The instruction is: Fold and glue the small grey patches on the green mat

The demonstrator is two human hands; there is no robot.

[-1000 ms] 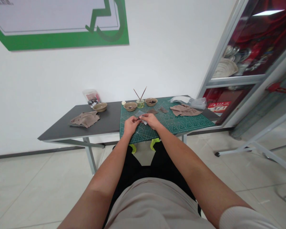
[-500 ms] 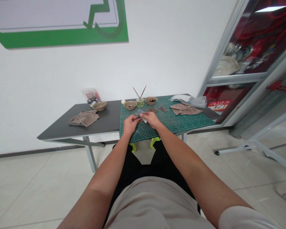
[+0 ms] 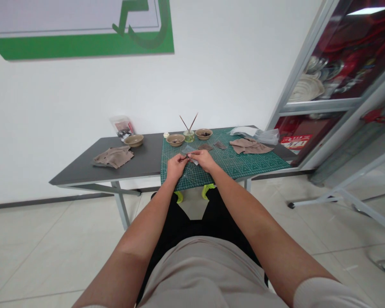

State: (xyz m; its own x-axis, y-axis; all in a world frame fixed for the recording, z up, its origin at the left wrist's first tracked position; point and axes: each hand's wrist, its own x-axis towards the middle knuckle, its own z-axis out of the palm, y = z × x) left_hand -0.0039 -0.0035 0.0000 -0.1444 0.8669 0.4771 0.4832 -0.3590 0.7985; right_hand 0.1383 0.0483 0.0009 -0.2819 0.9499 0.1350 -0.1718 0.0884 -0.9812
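Observation:
Over the front of the green cutting mat [image 3: 240,164], my left hand [image 3: 176,167] and my right hand [image 3: 204,160] meet fingertip to fingertip. Both are closed in a pinch. A small dark thing shows between the fingertips, too small to name. From under my right fingers sticks out a small light grey flat piece [image 3: 195,162]. Just behind the hands lies a greyish, see-through flat piece [image 3: 188,149]. To its right are a small brown flat piece [image 3: 205,146] and a darker grey-brown one [image 3: 220,145].
Along the back stand a brown bowl [image 3: 175,140], a glass jar [image 3: 189,137] with two thin sticks, and another bowl [image 3: 204,134]. Brown cloths lie right [image 3: 250,146] and left [image 3: 114,157]. A third bowl [image 3: 134,140] and a plastic packet [image 3: 122,127] are at left.
The view has shifted slightly. Both hands stay pinched together at the same spot, and the dark thing between the fingertips shows less now.

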